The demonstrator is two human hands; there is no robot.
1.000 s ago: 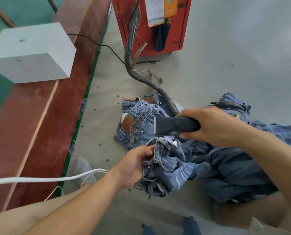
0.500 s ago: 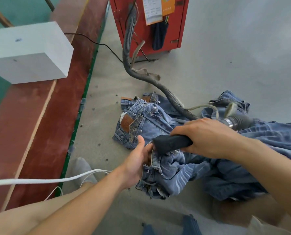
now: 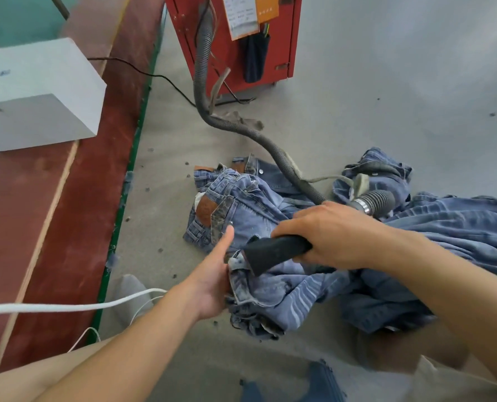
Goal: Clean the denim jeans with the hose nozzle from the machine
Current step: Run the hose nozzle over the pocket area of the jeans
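Nearest the camera, two bare forearms reached forward over a grey concrete floor (image 3: 357,82). The left hand (image 3: 212,285) gripped the bunched waistband edge of the denim jeans (image 3: 270,291); its thumb pointed up and away, while the fingers were hidden behind the cloth. The right hand (image 3: 337,236) was curled around the black hose nozzle (image 3: 273,252), whose flat mouth pointed toward the left hand and touched the folded denim just beside it. The jeans lay crumpled on the floor under and between both hands, with further denim spreading toward the floor's right edge. A white cord (image 3: 67,307) crossed the lower left, passing over a grey sock (image 3: 128,288). Behind the hands lay a second pair of jeans (image 3: 241,204), its brown leather patch (image 3: 205,208) facing up. From behind the right hand a grey ribbed hose (image 3: 270,143), joined by a metal collar (image 3: 363,206), curved across the denim and the floor and rose against the red machine (image 3: 230,47) at the far edge. Paper tags (image 3: 241,15) and a dark pouch (image 3: 254,58) hung on the machine's front. Along the floor's left edge ran a reddish-brown board (image 3: 67,198) with a green rim, and a white block (image 3: 35,94) stood above it at far left. A thin black cable (image 3: 154,78) ran from the block's side toward the machine.
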